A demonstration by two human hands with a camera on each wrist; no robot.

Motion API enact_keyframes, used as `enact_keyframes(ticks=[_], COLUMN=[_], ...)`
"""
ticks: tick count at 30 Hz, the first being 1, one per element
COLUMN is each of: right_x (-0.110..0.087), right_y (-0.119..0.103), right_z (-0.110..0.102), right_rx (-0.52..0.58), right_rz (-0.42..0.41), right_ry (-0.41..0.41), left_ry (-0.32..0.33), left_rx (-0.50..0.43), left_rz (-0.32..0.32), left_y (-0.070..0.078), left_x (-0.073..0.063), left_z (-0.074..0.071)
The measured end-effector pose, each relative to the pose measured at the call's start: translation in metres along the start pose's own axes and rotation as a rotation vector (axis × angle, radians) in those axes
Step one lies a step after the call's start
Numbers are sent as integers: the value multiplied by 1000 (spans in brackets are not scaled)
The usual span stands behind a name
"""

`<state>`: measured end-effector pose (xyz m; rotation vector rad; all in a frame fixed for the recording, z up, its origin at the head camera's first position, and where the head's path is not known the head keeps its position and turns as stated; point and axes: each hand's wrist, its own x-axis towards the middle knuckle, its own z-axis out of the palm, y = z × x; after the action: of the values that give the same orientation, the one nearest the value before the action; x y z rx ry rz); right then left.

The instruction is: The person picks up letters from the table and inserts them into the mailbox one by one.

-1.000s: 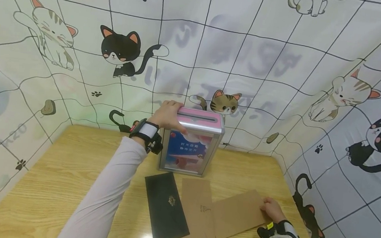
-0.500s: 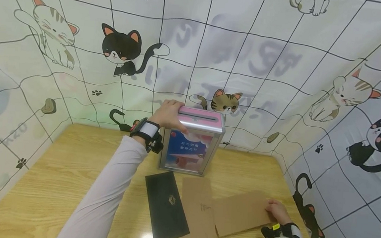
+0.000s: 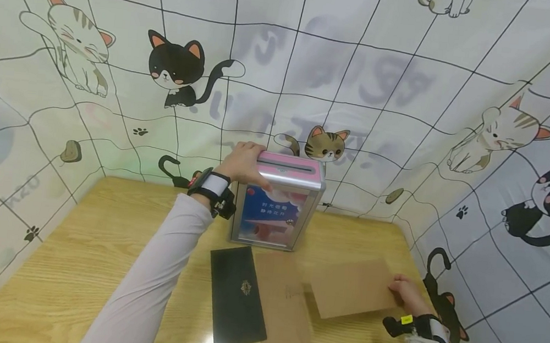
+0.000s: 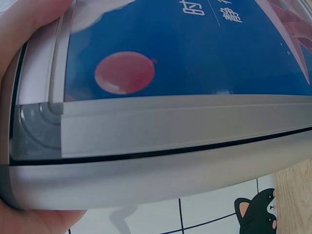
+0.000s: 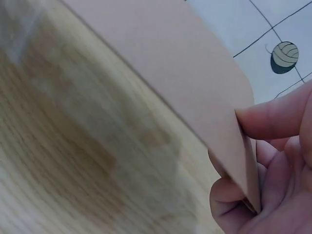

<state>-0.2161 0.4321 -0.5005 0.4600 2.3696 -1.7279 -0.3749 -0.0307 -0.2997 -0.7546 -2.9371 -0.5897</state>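
A silver-framed box (image 3: 271,215) with a pink slotted top and a blue picture panel stands upright on the table. My left hand (image 3: 244,164) grips its upper left corner; in the left wrist view the thumb and fingers lie on either side of the box edge (image 4: 185,117). My right hand (image 3: 409,295) pinches the right end of a brown envelope (image 3: 355,287), raised off the table with its left part tilted. The right wrist view shows thumb and fingers on both faces of the envelope (image 5: 180,73).
In front of the box, a black envelope (image 3: 237,300) with a gold emblem lies flat, overlapping another brown envelope (image 3: 283,310). The wooden table (image 3: 113,255) meets a cat-patterned cloth wall (image 3: 108,144) at the back and right.
The brown envelope in my right hand has risen off the table, shifting slightly right and away. The lower brown envelope and the black one have turned a little. My left hand stays on the box.
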Motion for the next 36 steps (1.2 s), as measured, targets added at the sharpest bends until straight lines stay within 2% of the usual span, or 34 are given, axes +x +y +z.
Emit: enact_keyframes(ticks=[4,9,14,23,36], right_x=[-12,-23,-25,-24,-27], right_y=[-22,-38,-45,-57,-77], right_z=[5,12,20,38,63], right_rx=[-55,-71,-54,61,53], right_rz=[41,46,8,-27,-60], right_ry=[27,47,33,-2,-12], left_ry=[0,3,1,-10,-5], left_rx=[6,-4,-11,-15,-12], left_rz=[-3,-8,-6,-6,-9], left_y=[-1,-1,0,0,-1], left_x=[1,2,1,0,2], left_z=[0,0,-1,-1,0])
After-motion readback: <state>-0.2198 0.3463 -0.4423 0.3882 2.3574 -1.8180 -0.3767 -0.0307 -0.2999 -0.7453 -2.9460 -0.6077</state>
